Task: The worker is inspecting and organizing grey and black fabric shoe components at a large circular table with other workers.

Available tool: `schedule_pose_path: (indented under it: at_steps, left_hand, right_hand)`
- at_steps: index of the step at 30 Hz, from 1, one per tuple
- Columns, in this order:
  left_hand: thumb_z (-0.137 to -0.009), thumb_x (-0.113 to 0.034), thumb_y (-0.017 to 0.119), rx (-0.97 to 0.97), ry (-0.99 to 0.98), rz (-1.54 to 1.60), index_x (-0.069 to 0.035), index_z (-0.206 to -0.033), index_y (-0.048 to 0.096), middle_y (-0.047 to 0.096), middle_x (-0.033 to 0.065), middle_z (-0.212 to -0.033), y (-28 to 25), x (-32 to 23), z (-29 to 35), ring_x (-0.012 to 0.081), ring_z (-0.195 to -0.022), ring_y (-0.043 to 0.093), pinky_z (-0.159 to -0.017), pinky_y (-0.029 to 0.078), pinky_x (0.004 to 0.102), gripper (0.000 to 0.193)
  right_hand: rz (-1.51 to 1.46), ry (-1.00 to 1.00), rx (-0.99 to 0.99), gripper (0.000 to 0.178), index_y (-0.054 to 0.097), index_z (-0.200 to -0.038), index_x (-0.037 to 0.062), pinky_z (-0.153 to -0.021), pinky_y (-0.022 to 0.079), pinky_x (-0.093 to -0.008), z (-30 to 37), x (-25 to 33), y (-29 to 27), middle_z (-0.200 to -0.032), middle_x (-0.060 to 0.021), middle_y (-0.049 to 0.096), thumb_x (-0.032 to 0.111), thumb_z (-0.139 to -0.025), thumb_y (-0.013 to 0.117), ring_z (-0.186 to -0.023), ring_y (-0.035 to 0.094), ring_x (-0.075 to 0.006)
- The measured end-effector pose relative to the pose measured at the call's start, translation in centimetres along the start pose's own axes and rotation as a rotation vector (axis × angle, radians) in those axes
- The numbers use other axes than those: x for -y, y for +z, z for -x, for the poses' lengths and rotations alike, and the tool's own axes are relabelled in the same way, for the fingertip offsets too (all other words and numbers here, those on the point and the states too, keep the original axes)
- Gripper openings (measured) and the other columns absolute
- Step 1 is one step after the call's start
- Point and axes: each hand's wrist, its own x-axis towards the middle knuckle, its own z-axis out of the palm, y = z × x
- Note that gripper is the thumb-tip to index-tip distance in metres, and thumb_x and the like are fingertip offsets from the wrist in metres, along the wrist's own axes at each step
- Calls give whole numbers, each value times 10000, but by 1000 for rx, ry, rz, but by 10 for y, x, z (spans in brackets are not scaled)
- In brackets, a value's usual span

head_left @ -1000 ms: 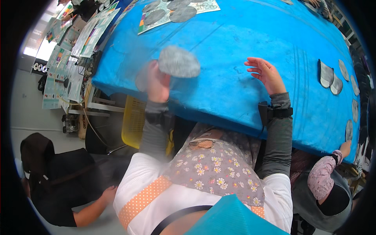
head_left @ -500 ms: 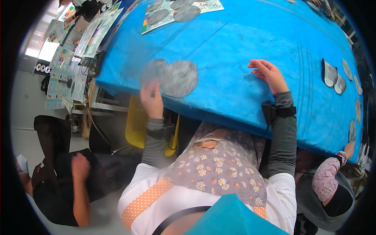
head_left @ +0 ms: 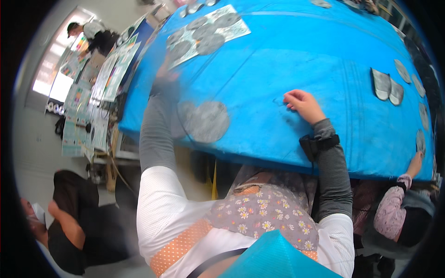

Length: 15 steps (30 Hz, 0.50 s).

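Note:
My left hand reaches out over the left side of the blue-covered table, its fingers smeared by motion, beside a printed sheet bearing several grey flat round pieces. Beneath my left forearm, near the front edge, lies a larger grey disc with another grey piece against its left side. My right hand hovers above the middle of the table, thumb and fingers pinched together. A thin dark line shows by its fingertips; whether the hand holds it is unclear.
On the right lie a pair of joined grey rounded pieces and a row of grey ovals. Another person's hand touches the nearest oval. Printed sheets stand along the left. Someone in dark clothes sits at lower left.
My left hand has moved forward from the grey disc toward the printed sheet. My right hand's fingers have drawn closer together. The whole view has shifted a little.

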Motion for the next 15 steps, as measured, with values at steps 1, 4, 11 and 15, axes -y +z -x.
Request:
schedule_pose_path:
  at_steps: [1,4,11,15]
  left_hand:
    - [-895,-211,491,-15,65,-115,35,-1189,416,467,202,-1152,-6,1,-18,300,-1019,503,-758,488,427,391]
    - [-902,-199,466,-101,71,-280,43,-1162,443,485,203,-1123,-20,12,-49,290,-984,520,-718,504,424,356]
    - [-897,-168,465,-183,-86,-239,43,-1155,454,501,187,-1105,-12,23,-59,270,-955,528,-714,504,392,334]
    - [-895,-150,464,-184,-110,-226,43,-1151,460,510,177,-1095,-9,23,-64,259,-939,533,-711,505,374,322]
  right_hand:
    - [30,-45,9,313,634,-930,6,-645,466,-251,0,-2,1,-838,-47,643,308,-859,602,-713,558,-92]
    - [115,-30,-55,291,639,-878,14,-662,481,-309,-3,-6,0,-790,-83,649,301,-838,610,-716,595,-151]
    - [417,-196,-162,293,638,-871,69,-690,480,-363,5,-6,7,-832,-102,654,354,-812,604,-787,619,-255]
    - [506,-172,-172,283,632,-877,96,-695,472,-379,8,-4,10,-854,-82,649,367,-817,573,-803,612,-258]
